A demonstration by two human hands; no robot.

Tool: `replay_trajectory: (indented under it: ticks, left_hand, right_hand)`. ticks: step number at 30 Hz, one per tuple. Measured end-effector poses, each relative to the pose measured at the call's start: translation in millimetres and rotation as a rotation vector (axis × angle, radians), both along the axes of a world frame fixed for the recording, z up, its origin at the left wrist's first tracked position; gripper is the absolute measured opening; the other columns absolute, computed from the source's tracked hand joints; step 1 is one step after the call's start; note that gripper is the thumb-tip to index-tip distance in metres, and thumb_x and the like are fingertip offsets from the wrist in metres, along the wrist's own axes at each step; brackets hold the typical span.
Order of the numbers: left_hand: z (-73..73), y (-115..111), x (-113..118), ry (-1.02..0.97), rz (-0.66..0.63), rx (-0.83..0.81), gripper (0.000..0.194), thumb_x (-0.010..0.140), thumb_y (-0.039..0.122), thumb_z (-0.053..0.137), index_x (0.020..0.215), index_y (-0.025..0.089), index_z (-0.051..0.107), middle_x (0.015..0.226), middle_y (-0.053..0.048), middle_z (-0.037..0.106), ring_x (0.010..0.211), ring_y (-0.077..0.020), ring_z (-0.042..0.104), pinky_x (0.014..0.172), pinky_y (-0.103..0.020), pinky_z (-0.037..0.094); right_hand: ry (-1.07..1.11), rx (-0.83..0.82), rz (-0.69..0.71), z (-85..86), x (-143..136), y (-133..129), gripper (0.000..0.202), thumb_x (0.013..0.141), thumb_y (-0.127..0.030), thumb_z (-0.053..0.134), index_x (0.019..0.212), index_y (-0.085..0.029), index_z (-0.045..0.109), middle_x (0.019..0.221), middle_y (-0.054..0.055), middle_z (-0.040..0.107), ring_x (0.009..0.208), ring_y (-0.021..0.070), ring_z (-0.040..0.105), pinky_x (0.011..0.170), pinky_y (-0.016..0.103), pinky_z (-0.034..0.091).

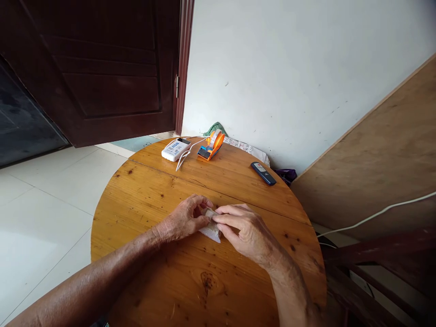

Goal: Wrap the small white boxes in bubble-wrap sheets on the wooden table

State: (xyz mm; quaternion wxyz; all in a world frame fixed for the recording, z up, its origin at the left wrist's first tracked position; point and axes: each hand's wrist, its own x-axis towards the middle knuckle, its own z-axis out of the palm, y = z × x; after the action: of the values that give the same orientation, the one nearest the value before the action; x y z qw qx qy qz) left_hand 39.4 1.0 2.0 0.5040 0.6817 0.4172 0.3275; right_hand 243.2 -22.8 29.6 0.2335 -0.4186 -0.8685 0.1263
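Note:
Over the middle of the round wooden table (153, 200), a small pale packet (212, 231) sits between my two hands. It looks wrapped in whitish, partly clear material, and its contents cannot be made out. My left hand (186, 219) grips the packet's left side, thumb in front and fingers curled behind. From the right, my right hand (248, 228) has its fingertips pressed together on the packet's upper right part. The fingers cover much of the packet, while its lower end shows beneath them.
At the table's far side are a white box-shaped device (174, 152) with a white cable (184, 158) and an orange tape dispenser (211, 144). A dark remote-like object (263, 173) lies at the right rear. Behind stand a white wall (289, 68) and a dark door (112, 68).

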Motion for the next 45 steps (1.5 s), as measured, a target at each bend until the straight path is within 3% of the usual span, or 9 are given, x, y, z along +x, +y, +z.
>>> replay_trajectory:
  ticks: [6,9,17,24,31,41,45]
  left_hand:
    - [1.7,3,-3,-0.086,-0.013,-0.161,0.032,0.074,0.028,0.061,0.103,0.016,0.06,0.082,0.0,0.057,0.072,-0.0142,0.051,0.063,-0.025,0.042]
    - [-2.7,2,0,-0.051,0.021,-0.104,0.038,0.075,0.033,0.066,0.108,0.016,0.06,0.083,-0.001,0.057,0.071,-0.0135,0.05,0.064,-0.025,0.042]
    - [-22.6,0,7,-0.051,0.074,-0.031,0.037,0.074,0.021,0.065,0.111,0.018,0.06,0.085,0.0,0.056,0.073,-0.0123,0.05,0.064,-0.023,0.043]
    - [-17.3,-6,10,0.062,0.153,0.056,0.04,0.075,0.018,0.063,0.115,0.019,0.061,0.095,-0.003,0.057,0.076,-0.0138,0.054,0.069,-0.026,0.046]
    - [-18.3,-4,7,0.07,0.139,0.055,0.043,0.073,0.017,0.063,0.116,0.018,0.06,0.104,-0.005,0.056,0.073,-0.0128,0.054,0.069,-0.028,0.048]
    - [-16.1,-5,8,0.084,0.123,0.092,0.038,0.076,0.02,0.062,0.114,0.019,0.062,0.096,-0.003,0.056,0.075,-0.0143,0.055,0.069,-0.028,0.047]
    - [-14.8,-3,8,0.059,0.113,0.062,0.04,0.075,0.023,0.063,0.115,0.017,0.062,0.098,-0.004,0.056,0.075,-0.0142,0.054,0.068,-0.027,0.047]
  right_hand:
    - [-0.019,-0.055,-0.006,5.8,4,-4,0.021,0.082,-0.019,0.067,0.096,-0.03,0.078,0.127,0.005,0.066,0.107,0.0245,0.065,0.092,0.038,0.051]
    - [-0.056,-0.02,0.004,8.3,3,-3,0.02,0.08,-0.016,0.068,0.09,-0.03,0.079,0.13,0.005,0.064,0.109,0.0254,0.065,0.094,0.041,0.05]
    - [-0.047,0.031,0.034,6.1,4,0,0.018,0.08,-0.015,0.069,0.084,-0.029,0.079,0.129,0.005,0.064,0.11,0.0252,0.063,0.096,0.044,0.047]
    - [-0.03,-0.061,-0.008,4.2,5,-1,0.017,0.079,-0.016,0.07,0.086,-0.028,0.079,0.131,0.007,0.063,0.114,0.0275,0.062,0.099,0.046,0.047]
    - [0.221,-0.127,0.024,12.2,17,4,0.015,0.088,-0.025,0.063,0.085,-0.024,0.078,0.127,0.008,0.065,0.112,0.024,0.065,0.099,0.039,0.05]
    - [0.085,-0.142,0.074,3.0,5,3,0.018,0.083,-0.014,0.064,0.087,-0.024,0.079,0.135,0.01,0.06,0.126,0.0289,0.056,0.106,0.047,0.045]
    - [0.126,-0.141,0.069,3.3,7,5,0.018,0.083,-0.016,0.064,0.085,-0.025,0.079,0.134,0.009,0.061,0.126,0.029,0.056,0.107,0.047,0.044]
